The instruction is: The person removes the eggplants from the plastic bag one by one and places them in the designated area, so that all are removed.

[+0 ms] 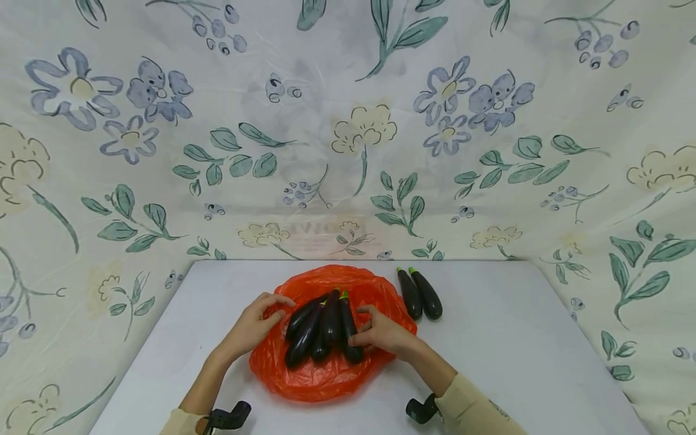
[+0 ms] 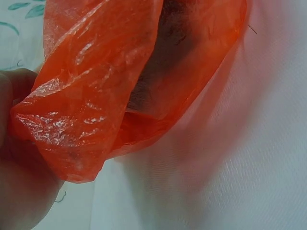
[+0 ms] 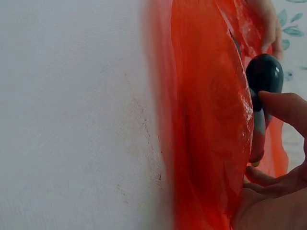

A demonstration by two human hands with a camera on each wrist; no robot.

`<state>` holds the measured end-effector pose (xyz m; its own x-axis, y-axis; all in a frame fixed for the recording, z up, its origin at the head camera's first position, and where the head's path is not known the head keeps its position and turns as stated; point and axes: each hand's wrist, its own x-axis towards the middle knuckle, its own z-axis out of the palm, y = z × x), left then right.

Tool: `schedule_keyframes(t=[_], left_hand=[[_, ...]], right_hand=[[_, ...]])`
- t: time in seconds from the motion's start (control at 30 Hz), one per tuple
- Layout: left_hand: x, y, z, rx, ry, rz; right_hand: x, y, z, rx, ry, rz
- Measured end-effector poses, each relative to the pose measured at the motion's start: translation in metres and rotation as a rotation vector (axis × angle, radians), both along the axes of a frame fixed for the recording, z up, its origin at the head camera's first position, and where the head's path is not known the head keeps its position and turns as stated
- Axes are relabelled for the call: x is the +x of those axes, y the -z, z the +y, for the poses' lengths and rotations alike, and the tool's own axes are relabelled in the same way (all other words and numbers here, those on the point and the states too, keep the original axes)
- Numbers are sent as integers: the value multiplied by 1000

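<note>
Several dark purple eggplants (image 1: 306, 338) with green stem ends lie fanned out in the opened red plastic bag (image 1: 321, 386) on the table. My left hand (image 1: 255, 320) is at the bag's left side. In the left wrist view its thumb and fingers pinch a fold of the red plastic. On the right, my right hand (image 1: 388, 335) holds the rightmost eggplant (image 1: 347, 320), thumb near its thick lower end. The right wrist view shows the thumb on a dark eggplant (image 3: 265, 74) and other fingers partly hidden behind the bag's edge.
Two more eggplants (image 1: 426, 296) lie side by side on the white table (image 1: 500, 350), right of the bag. A flowered cloth (image 1: 348, 199) hangs behind the table and at both sides. Black wrist cameras (image 1: 231, 415) are strapped to both wrists.
</note>
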<state>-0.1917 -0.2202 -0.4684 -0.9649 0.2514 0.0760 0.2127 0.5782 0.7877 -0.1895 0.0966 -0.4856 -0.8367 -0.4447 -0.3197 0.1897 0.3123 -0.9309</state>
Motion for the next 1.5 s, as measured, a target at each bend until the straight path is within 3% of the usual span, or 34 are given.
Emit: schedule_keyframes(t=[0.27,0.8,1.5], left_hand=[[1,0,0,8,5,0],[0,3,-3,18,7,-7],[-2,2,-3,21,6,5]], right_hand=[[0,2,3,-26,20,-20],[-9,-1,17,0,78,21],[-9,-11,22,3,70,27]])
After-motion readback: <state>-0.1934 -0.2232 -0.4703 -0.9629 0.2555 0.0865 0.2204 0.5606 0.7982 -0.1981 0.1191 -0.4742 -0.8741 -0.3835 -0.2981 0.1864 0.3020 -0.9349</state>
